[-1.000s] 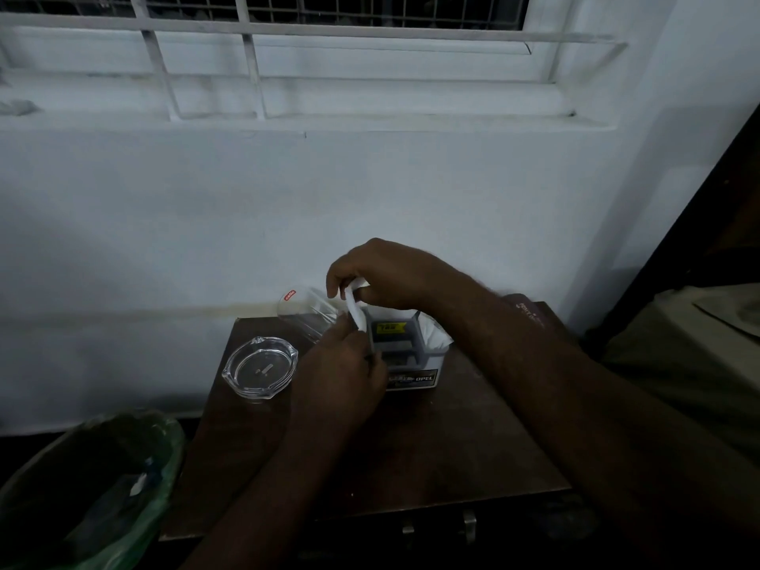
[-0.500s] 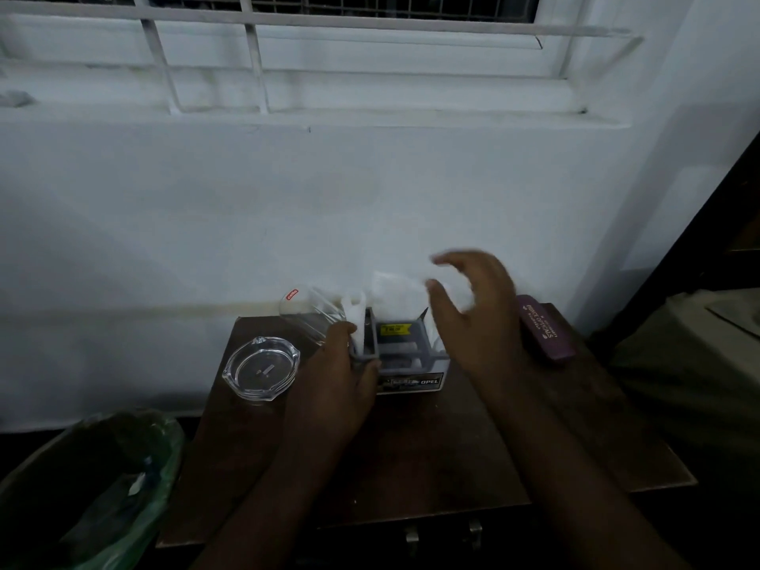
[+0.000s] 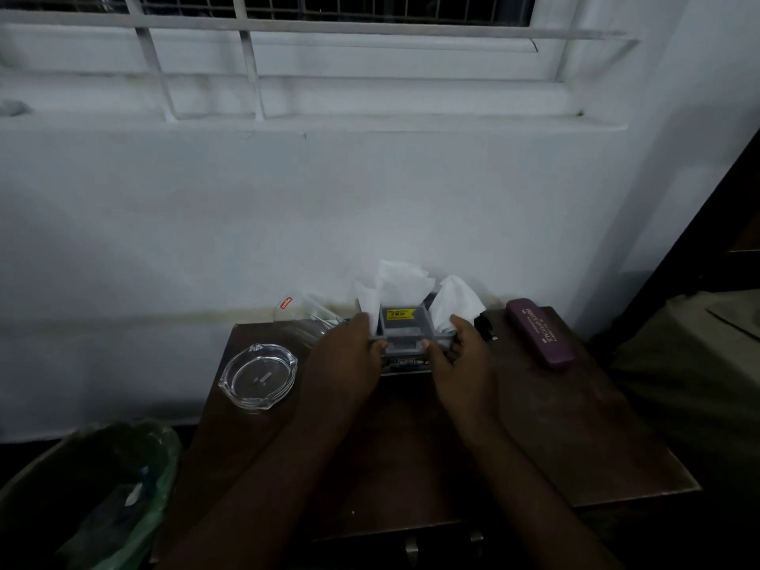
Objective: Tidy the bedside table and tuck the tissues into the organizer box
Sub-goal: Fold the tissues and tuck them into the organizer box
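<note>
A small grey organizer box [image 3: 402, 327] with a yellow price sticker stands at the back middle of the dark wooden bedside table [image 3: 555, 438]. White tissues [image 3: 405, 281] stick up out of its left, back and right sides. My left hand [image 3: 343, 359] grips the box's left front corner. My right hand [image 3: 462, 359] grips its right front corner, fingers touching the right tissue.
A clear glass ashtray [image 3: 258, 375] sits at the table's left. A clear glass tumbler [image 3: 306, 318] lies on its side behind it. A maroon spectacle case [image 3: 539, 333] rests at the back right. A bin with a green liner [image 3: 103, 499] stands left of the table.
My right hand let go of the tissue above the box, swung out to the right, then came down onto the box's right side. Both hands now hold the box.
</note>
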`<move>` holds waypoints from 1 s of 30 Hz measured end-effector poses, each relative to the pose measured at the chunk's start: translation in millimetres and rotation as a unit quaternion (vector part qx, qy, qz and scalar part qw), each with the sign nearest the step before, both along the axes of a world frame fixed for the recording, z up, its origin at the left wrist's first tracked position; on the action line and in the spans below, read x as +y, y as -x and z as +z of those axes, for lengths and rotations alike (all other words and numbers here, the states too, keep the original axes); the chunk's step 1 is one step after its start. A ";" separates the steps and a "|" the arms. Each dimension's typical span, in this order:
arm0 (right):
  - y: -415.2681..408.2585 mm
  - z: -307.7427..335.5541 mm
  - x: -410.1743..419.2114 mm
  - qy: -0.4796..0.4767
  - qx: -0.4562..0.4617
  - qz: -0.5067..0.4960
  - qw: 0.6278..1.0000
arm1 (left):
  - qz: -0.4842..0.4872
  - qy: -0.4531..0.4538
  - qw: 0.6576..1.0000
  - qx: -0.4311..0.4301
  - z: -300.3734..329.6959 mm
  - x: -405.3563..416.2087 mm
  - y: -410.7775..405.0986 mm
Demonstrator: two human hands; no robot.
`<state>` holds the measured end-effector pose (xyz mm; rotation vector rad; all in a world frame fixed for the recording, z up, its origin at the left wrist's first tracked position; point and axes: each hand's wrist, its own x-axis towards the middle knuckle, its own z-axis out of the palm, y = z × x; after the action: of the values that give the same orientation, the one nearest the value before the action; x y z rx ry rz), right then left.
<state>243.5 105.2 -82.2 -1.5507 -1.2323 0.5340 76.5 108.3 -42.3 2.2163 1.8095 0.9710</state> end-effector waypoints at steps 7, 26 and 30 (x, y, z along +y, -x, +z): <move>0.0 13.5 27.7 0.001 -0.061 0.005 0.998 | 0.019 -0.041 0.997 0.069 1.2 36.9 2.9; 1.0 17.9 47.4 0.000 -0.068 -0.003 0.998 | 0.020 -0.060 0.990 0.127 0.2 61.7 5.0; 0.5 18.7 49.3 0.002 -0.065 -0.002 0.998 | 0.023 -0.070 0.989 0.129 1.1 62.5 5.4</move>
<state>243.0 154.5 -63.6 -1.6115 -1.3266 0.4382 71.0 170.7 -41.2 2.4983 1.9600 0.8796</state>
